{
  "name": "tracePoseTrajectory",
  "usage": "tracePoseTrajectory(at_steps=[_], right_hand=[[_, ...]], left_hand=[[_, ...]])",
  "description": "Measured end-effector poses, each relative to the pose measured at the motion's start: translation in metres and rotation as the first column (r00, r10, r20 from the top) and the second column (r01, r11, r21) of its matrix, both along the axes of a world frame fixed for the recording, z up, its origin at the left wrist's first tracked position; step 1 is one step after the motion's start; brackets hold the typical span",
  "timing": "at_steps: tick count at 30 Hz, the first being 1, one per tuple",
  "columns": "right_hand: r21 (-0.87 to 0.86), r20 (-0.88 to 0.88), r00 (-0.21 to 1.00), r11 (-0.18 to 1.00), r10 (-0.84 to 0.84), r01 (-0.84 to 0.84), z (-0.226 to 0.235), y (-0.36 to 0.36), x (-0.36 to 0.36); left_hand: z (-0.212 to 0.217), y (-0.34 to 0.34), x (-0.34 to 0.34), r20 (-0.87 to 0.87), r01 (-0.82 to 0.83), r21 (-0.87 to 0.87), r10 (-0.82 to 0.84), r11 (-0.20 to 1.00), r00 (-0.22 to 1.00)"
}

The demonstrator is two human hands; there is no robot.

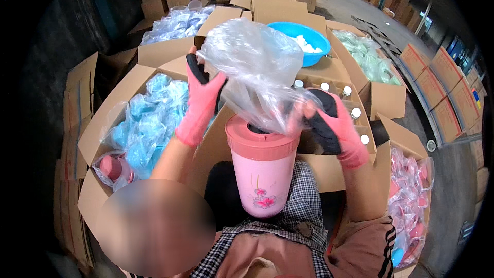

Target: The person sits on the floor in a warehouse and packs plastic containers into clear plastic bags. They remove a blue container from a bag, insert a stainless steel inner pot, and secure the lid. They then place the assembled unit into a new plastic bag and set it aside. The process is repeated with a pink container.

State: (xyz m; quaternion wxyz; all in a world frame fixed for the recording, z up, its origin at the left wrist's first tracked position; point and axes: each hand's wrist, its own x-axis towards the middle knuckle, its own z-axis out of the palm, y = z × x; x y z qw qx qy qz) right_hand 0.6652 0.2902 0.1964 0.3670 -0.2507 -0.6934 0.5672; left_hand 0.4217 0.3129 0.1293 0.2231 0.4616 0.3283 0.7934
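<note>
A clear plastic bag (252, 56) is spread, loose and crumpled, over a pink flower-printed canister (260, 175). The canister stands upright in front of my lap. Its darker pink top (262, 141) has a round opening, which the bag partly covers. My left hand (199, 95), in a pink and black glove, grips the bag at its left edge, thumb and fingers bent around the film. Gloved the same way, my right hand (334, 126) pinches the bag's lower right side, just above the canister's rim; bare fingertips show.
At left, a carton holds bagged blue pieces (146, 118); pink ones (409, 201) fill a carton at right. A divided carton ahead holds white-capped bottles (347, 91). Behind the bag, a blue basin (311, 59) contains white pieces. Bagged green pieces (365, 56) are farther right.
</note>
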Motion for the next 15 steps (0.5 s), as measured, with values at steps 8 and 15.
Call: tracePoseTrajectory(at_steps=[8, 15], right_hand=[[0.631, 0.563, 0.748, 0.768, -0.353, -0.113, -0.007, 0.021, 0.015], [-0.011, 0.514, 0.857, 0.999, 0.036, -0.035, -0.085, 0.067, 0.066]], left_hand=[[-0.03, 0.069, -0.046, 0.307, 0.161, -0.156, -0.107, 0.975, 0.946], [-0.136, -0.017, -0.045, -0.373, -0.32, -0.454, 0.148, 0.832, 0.916]])
